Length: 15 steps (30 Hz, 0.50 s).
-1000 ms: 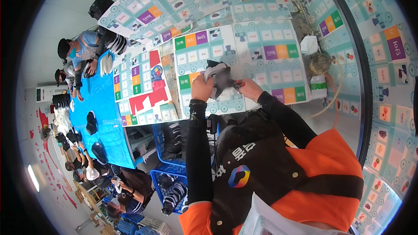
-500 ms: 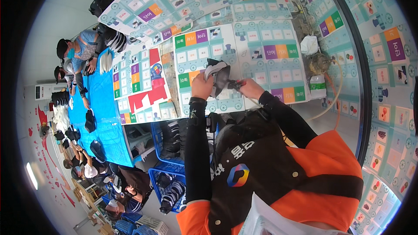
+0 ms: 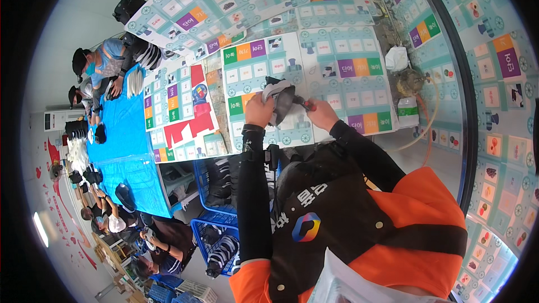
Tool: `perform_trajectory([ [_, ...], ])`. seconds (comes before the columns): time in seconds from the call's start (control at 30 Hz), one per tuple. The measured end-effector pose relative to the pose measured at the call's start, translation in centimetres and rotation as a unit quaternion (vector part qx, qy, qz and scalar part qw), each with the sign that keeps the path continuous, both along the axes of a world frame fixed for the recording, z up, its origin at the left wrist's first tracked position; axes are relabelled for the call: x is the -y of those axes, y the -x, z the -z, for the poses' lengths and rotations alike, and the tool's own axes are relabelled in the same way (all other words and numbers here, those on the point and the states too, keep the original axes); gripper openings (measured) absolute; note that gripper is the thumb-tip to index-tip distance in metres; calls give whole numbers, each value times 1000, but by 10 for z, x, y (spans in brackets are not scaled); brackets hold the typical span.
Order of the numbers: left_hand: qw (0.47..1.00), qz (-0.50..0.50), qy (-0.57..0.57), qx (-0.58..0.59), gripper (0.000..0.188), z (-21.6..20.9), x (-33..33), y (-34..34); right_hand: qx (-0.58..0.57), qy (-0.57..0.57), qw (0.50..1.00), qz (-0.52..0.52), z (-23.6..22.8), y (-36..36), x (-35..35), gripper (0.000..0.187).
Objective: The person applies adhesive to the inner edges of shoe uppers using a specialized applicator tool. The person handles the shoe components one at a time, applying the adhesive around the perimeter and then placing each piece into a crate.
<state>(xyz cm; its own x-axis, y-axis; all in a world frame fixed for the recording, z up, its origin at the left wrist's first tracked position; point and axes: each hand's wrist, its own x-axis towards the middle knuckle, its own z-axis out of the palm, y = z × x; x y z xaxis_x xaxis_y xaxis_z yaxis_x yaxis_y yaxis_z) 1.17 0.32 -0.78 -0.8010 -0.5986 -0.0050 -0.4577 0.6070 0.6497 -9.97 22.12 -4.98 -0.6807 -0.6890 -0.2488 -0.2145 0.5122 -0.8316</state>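
Note:
In front of me, over the printed board on the worktable, my left hand (image 3: 259,111) is closed on the edge of a dark grey and black cap (image 3: 284,104) with a pale lining or panel showing. My right hand (image 3: 322,115) is closed around a small black and red hand tool (image 3: 308,105). The tool's tip points left and meets the right side of the cap; its exact kind is too small to make out. Both hands sit close together, with the cap between them.
A blue-covered table (image 3: 120,163) stands to the left, with dark caps on it and people working around it. Blue baskets (image 3: 216,219) with stacked caps sit below the worktable. A white packet (image 3: 397,59) and a pale hose (image 3: 429,134) are at the right.
My hands stay on the cap and tool almost in place; the tool has shifted slightly and its red part shows more. At the left table, people's arms and a dark cap have moved.

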Motion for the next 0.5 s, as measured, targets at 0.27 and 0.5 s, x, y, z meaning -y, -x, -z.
perform_trajectory([
  [0.27, 1000, 1, 0, 30, 38, 3, 2, 2, -20, -24, 999, 14, -11, 4, 2, 22],
  [0.5, 1000, 2, -19, 22, 38, 1, 1, 5, -36, -46, 998, 1, -10, 11, -2, 22],
])
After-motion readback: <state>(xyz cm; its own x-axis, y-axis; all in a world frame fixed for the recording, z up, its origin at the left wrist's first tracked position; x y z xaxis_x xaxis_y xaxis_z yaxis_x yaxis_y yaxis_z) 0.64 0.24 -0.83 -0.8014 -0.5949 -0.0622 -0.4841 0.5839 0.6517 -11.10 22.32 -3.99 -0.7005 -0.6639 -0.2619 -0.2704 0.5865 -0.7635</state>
